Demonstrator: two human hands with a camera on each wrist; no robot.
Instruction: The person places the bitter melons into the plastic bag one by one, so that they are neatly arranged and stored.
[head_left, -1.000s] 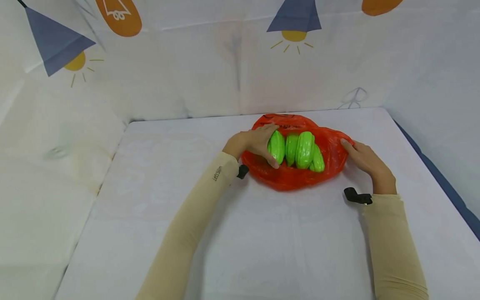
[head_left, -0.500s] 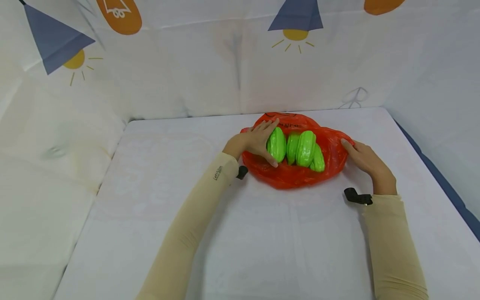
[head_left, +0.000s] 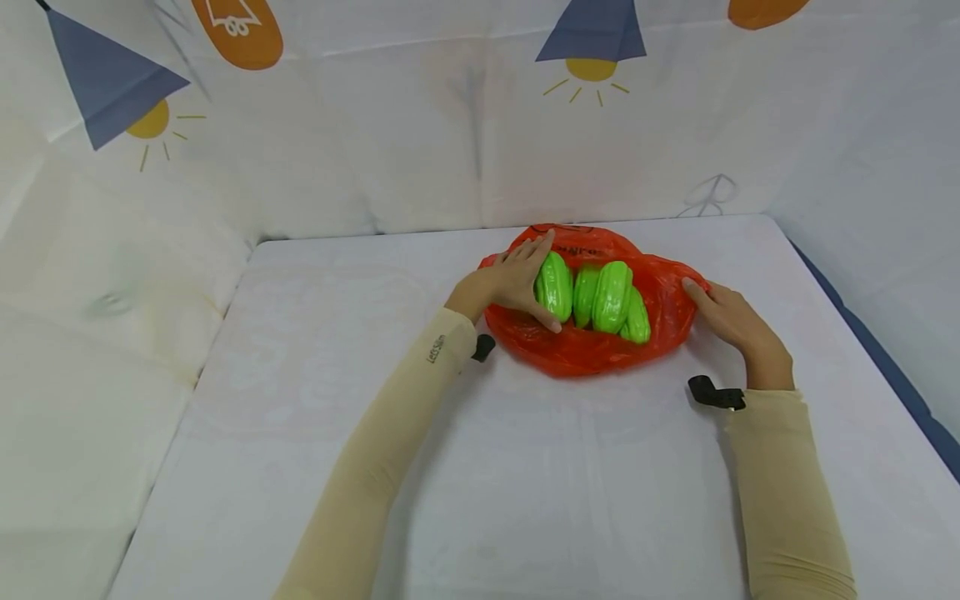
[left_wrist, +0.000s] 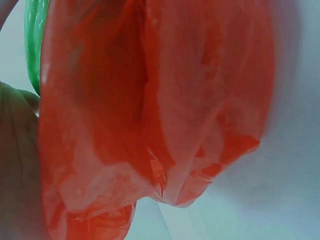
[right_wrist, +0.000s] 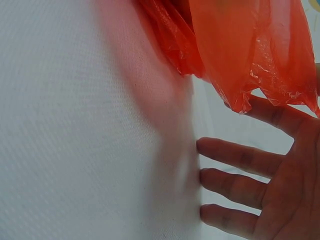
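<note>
A red plastic bag point(head_left: 592, 354) lies spread on the white table, its mouth facing up. Several glossy green ridged fruits point(head_left: 612, 297), resembling star fruit, sit side by side in it. My left hand point(head_left: 513, 283) is at the bag's left side, its fingers extended and the thumb spread beside the leftmost green fruit point(head_left: 555, 287). Its palm lies against the bag in the left wrist view. On the right, my right hand point(head_left: 731, 321) pinches the bag's edge between thumb and index finger. Its other fingers point(right_wrist: 240, 156) stretch out straight below the plastic.
The white table point(head_left: 510, 483) extends in front of the bag and to its left. A white cloth wall point(head_left: 360, 150) with printed lamp shapes rises behind it. Black camera mounts point(head_left: 716, 392) are on both wrists.
The left hand's fingers have shifted slightly up and away along the bag's left rim. The leftmost green fruit has moved up a little with them. My right hand keeps its place.
</note>
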